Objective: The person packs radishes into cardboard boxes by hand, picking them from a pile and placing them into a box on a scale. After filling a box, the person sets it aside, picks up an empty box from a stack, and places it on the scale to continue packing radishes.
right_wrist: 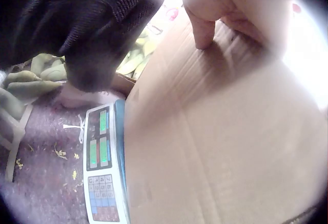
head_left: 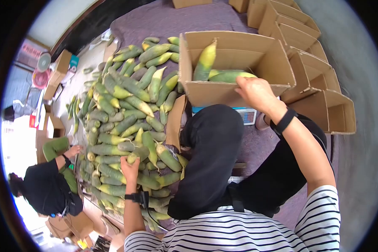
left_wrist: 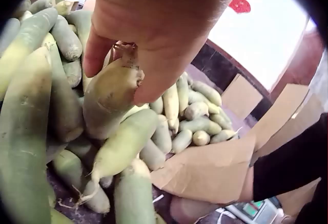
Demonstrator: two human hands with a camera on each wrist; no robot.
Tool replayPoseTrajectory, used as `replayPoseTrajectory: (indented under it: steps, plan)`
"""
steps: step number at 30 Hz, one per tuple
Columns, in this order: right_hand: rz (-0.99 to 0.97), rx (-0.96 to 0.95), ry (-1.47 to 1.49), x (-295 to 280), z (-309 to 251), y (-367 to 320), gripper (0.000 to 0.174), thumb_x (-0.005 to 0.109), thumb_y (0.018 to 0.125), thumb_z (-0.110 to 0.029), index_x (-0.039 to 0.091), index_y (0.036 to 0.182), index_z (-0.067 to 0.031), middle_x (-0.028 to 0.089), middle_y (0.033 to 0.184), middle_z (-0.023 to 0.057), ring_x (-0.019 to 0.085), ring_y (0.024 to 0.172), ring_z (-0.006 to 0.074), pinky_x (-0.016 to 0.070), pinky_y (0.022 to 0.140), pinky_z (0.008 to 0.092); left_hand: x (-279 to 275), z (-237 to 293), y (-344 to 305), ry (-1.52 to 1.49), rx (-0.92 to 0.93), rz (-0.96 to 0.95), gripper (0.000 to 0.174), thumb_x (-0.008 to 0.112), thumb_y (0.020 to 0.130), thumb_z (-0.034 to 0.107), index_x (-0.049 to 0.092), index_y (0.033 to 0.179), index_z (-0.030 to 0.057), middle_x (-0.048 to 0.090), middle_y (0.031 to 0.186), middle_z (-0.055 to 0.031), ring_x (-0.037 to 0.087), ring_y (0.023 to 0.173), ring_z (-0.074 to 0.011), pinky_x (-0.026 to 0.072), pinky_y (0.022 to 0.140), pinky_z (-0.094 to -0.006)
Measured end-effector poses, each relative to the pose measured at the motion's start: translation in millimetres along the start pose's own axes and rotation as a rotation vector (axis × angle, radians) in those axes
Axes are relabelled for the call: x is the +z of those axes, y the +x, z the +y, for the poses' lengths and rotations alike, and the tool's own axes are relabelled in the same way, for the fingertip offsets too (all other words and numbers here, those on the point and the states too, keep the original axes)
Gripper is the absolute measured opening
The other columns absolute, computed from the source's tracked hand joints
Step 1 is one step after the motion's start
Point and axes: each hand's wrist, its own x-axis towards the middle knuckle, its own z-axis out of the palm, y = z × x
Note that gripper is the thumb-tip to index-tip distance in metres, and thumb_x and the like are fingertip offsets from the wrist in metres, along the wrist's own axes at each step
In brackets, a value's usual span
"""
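Observation:
My left hand [head_left: 130,170] grips one end of a green radish [head_left: 137,154] over the pile; in the left wrist view, thumb and fingers pinch this radish [left_wrist: 105,103] near its tip. Around it lie many more green radishes [head_left: 113,86], pale yellow at one end. My right hand [head_left: 258,94] holds the near rim of an open cardboard box [head_left: 218,93], with a digit pressed on the outer wall [right_wrist: 205,116] in the right wrist view. Inside that box, one radish [head_left: 206,61] leans upright in the left corner and another radish [head_left: 229,76] lies along the near wall.
The box stands on a digital scale [right_wrist: 105,157] with lit green displays. More open cardboard boxes [head_left: 319,88] line the right side. A torn cardboard flap [head_left: 176,122] stands between the pile and my knee. Another person [head_left: 46,185] in black sits across the pile at left.

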Motion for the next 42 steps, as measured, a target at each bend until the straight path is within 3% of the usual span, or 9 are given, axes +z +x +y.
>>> replayPoseTrajectory:
  steps: [4, 9, 13, 17, 23, 26, 30, 37, 42]
  plan:
    - [0.033, -0.049, 0.011, -1.8, -2.4, -1.1, 0.021, 0.061, 0.083, -0.021, 0.049, 0.084, -0.0030, 0.062, 0.070, 0.0151, 0.063, 0.071, 0.0327, 0.0498, 0.063, 0.0427, -30.1, 88.1, 18.8, -0.320, 0.081, -0.018, 0.041, 0.077, 0.070, 0.018, 0.054, 0.098, -0.0033, 0.058, 0.090, -0.0094, 0.055, 0.083, -0.0174, 0.0456, 0.076, -0.0309]
    - [0.021, -0.042, 0.025, -2.6, -3.0, -3.1, 0.021, 0.060, 0.083, -0.021, 0.049, 0.082, -0.0032, 0.060, 0.067, 0.0148, 0.061, 0.070, 0.0332, 0.0485, 0.062, 0.0428, -52.4, 265.2, 27.4, -0.947, 0.265, -0.193, 0.040, 0.068, 0.080, 0.004, 0.048, 0.114, -0.0033, 0.056, 0.108, -0.0107, 0.057, 0.097, -0.0172, 0.0479, 0.084, -0.0287]
    - [0.021, -0.047, 0.009, -4.2, -3.7, -3.1, 0.021, 0.060, 0.083, -0.021, 0.049, 0.084, -0.0032, 0.060, 0.067, 0.0147, 0.061, 0.070, 0.0334, 0.0487, 0.062, 0.0426, -26.9, 327.3, 32.0, -1.008, 0.382, -0.278, 0.043, 0.068, 0.083, 0.011, 0.046, 0.118, -0.0034, 0.056, 0.111, -0.0106, 0.058, 0.096, -0.0150, 0.0484, 0.083, -0.0280]
    - [0.069, -0.066, 0.005, 2.0, 2.4, -3.5, 0.018, 0.060, 0.082, -0.020, 0.051, 0.083, -0.0046, 0.062, 0.069, 0.0142, 0.063, 0.070, 0.0318, 0.0502, 0.061, 0.0418, 17.3, 259.5, 34.0, -0.717, 0.197, -0.444, 0.041, 0.067, 0.085, 0.016, 0.049, 0.116, -0.0031, 0.056, 0.108, -0.0093, 0.058, 0.091, -0.0125, 0.0481, 0.078, -0.0246]
    - [0.077, -0.089, -0.063, 7.7, -1.0, 0.2, 0.021, 0.062, 0.082, -0.021, 0.049, 0.087, -0.0049, 0.062, 0.071, 0.0148, 0.064, 0.068, 0.0322, 0.0507, 0.058, 0.0439, 72.5, 30.5, -63.9, -0.411, -0.141, -0.576, 0.031, 0.069, 0.082, 0.019, 0.057, 0.103, 0.0007, 0.060, 0.088, -0.0051, 0.056, 0.080, -0.0113, 0.0472, 0.071, -0.0263]
    - [0.023, -0.093, -0.024, 0.8, -7.9, -1.7, 0.020, 0.060, 0.084, -0.019, 0.048, 0.089, -0.0037, 0.062, 0.080, 0.0167, 0.062, 0.077, 0.0348, 0.0496, 0.066, 0.0438, 53.7, -10.1, -99.4, -0.229, -0.186, -0.437, 0.035, 0.071, 0.079, 0.020, 0.058, 0.103, -0.0009, 0.062, 0.091, -0.0105, 0.059, 0.082, -0.0182, 0.0478, 0.073, -0.0298]
    - [0.008, -0.066, -0.035, -2.2, -10.7, 1.1, 0.020, 0.059, 0.085, -0.019, 0.047, 0.090, -0.0036, 0.062, 0.081, 0.0167, 0.062, 0.077, 0.0348, 0.0495, 0.067, 0.0442, 35.5, -85.5, -102.7, 0.211, -0.146, 0.200, 0.044, 0.073, 0.074, 0.026, 0.056, 0.099, -0.0067, 0.059, 0.090, -0.0204, 0.058, 0.086, -0.0354, 0.0467, 0.077, -0.0413]
    - [0.018, -0.033, -0.055, 2.2, -9.3, 1.1, 0.022, 0.060, 0.084, -0.021, 0.048, 0.090, -0.0038, 0.063, 0.079, 0.0160, 0.063, 0.076, 0.0342, 0.0500, 0.064, 0.0438, 59.6, -146.9, -73.0, -0.395, -0.844, 0.050, 0.045, 0.076, 0.075, 0.021, 0.056, 0.103, -0.0068, 0.061, 0.102, -0.0182, 0.061, 0.086, -0.0338, 0.0493, 0.074, -0.0428]
    - [0.038, -0.030, -0.041, 5.5, -4.9, 1.5, 0.022, 0.063, 0.081, -0.021, 0.049, 0.085, -0.0042, 0.061, 0.070, 0.0149, 0.063, 0.067, 0.0338, 0.0497, 0.060, 0.0443, 59.1, -129.4, -73.7, -0.892, -0.970, 0.007, 0.046, 0.076, 0.074, 0.011, 0.052, 0.110, -0.0033, 0.061, 0.100, -0.0152, 0.063, 0.083, -0.0271, 0.0537, 0.069, -0.0408]
